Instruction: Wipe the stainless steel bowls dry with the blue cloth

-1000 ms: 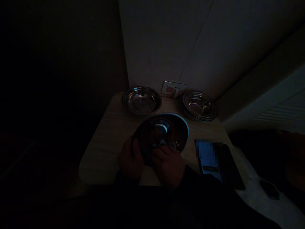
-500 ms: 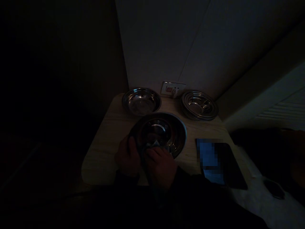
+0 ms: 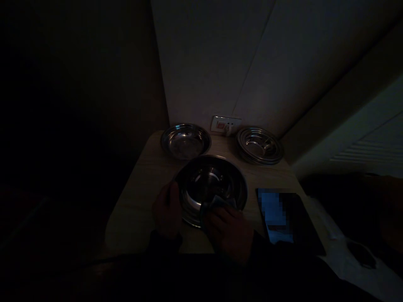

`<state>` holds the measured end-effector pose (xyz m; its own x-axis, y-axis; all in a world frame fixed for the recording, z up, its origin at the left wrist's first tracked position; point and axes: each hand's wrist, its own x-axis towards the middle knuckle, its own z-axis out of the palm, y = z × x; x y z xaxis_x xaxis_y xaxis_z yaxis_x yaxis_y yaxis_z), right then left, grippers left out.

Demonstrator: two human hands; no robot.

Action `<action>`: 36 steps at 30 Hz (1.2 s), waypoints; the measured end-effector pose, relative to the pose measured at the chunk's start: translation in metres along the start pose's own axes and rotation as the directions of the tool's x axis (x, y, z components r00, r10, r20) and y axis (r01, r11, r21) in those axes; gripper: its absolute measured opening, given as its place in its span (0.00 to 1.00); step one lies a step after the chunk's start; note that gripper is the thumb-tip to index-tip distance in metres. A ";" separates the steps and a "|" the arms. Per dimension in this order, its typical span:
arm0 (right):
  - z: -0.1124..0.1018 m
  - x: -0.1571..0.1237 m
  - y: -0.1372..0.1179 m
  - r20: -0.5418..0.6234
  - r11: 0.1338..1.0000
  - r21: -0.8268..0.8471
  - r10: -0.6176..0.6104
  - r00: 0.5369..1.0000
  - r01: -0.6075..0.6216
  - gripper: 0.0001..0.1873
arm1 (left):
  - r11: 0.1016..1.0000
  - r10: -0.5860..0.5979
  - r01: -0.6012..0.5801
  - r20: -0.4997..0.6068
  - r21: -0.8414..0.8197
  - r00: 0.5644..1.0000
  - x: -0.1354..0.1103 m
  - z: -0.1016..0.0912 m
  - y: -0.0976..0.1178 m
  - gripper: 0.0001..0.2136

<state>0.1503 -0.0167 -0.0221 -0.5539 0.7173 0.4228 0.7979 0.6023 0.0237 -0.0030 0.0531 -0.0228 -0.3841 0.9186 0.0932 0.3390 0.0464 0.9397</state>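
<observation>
One basin (image 3: 209, 182) looks mid-wipe, left hand (image 3: 167, 212) curled around its side, right hand (image 3: 228, 230) closed over a cloth (image 3: 220, 202); whether the bowl (image 3: 185, 143) and stack (image 3: 256, 147) behind are done is unclear.

One head view, facing forward and steeply down at the tabletop (image 3: 134, 214).
The camera looks from the wearer's head, above the tabletop's near side; dark sleeves (image 3: 165, 243) enter from the bottom of the frame, with the left grip (image 3: 166, 212) and right grip (image 3: 231, 230) just below centre and the bowl (image 3: 208, 182) near the middle. It stands near enough for the tabletop to fill the lower centre, yet wide enough to include the wall (image 3: 201, 63) at upper centre and the lit screen (image 3: 273, 212) at lower right.
</observation>
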 end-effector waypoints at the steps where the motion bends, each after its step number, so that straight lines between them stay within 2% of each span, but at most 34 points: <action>1: 0.003 0.002 -0.004 -0.010 1.000 0.006 0.004 1.000 -0.004 0.08 | 1.000 -0.026 0.027 0.011 -0.016 1.000 0.000 0.000 0.000 0.17; 4: 0.007 0.008 -0.008 -0.035 1.000 -0.001 0.015 0.999 -0.015 0.09 | 0.997 -0.050 0.053 0.056 -0.055 0.997 0.000 -0.001 0.000 0.18; 10: 0.017 0.021 -0.004 -0.084 0.997 -0.041 0.058 0.995 -0.062 0.10 | 0.998 0.034 -0.023 0.207 -0.057 0.978 -0.003 0.000 -0.001 0.17; 12: 0.022 0.026 -0.004 -0.091 0.996 -0.034 0.077 0.993 -0.081 0.10 | 0.999 0.037 -0.031 0.220 -0.029 0.975 -0.003 0.000 -0.001 0.16; 16: 0.017 0.022 0.005 -0.051 1.000 -0.010 0.018 0.999 -0.019 0.11 | 0.997 0.062 -0.066 0.123 0.029 0.990 -0.001 0.000 -0.002 0.15; 19: -0.003 0.009 0.025 0.028 0.997 -0.050 -0.058 0.998 0.059 0.11 | 0.993 0.091 -0.096 0.074 0.065 0.993 -0.001 -0.001 -0.002 0.14; 23: -0.023 -0.003 0.046 0.090 0.992 -0.088 -0.082 0.993 0.090 0.10 | 0.987 0.117 -0.123 0.067 0.099 0.991 -0.003 0.001 -0.003 0.13; 26: -0.010 0.005 0.030 0.076 0.998 -0.042 -0.045 0.996 0.048 0.09 | 0.981 0.131 -0.134 0.031 0.143 0.991 -0.006 0.004 -0.005 0.13; 29: 0.015 0.022 0.000 0.004 0.997 0.055 0.057 0.998 -0.057 0.08 | 0.970 0.133 -0.125 -0.021 0.208 0.991 -0.007 0.003 -0.007 0.13; 31: 0.024 0.029 -0.012 -0.051 0.990 0.103 0.098 0.994 -0.092 0.08 | 0.965 0.116 -0.097 -0.065 0.244 0.991 -0.007 0.001 -0.007 0.12; 33: 0.022 0.026 -0.008 -0.059 0.992 0.110 0.066 0.996 -0.059 0.09 | 0.963 0.109 -0.083 -0.086 0.258 0.990 -0.006 0.000 -0.005 0.12; 36: 0.001 0.009 0.017 0.013 0.998 0.057 -0.032 0.999 0.032 0.10 | 0.967 0.108 -0.089 -0.067 0.239 0.992 -0.007 0.000 -0.003 0.12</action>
<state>0.1587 0.0008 -0.0190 -0.5826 0.7019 0.4099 0.7652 0.6436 -0.0146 -0.0011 0.0468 -0.0263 -0.4021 0.8897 0.2162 0.5676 0.0570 0.8213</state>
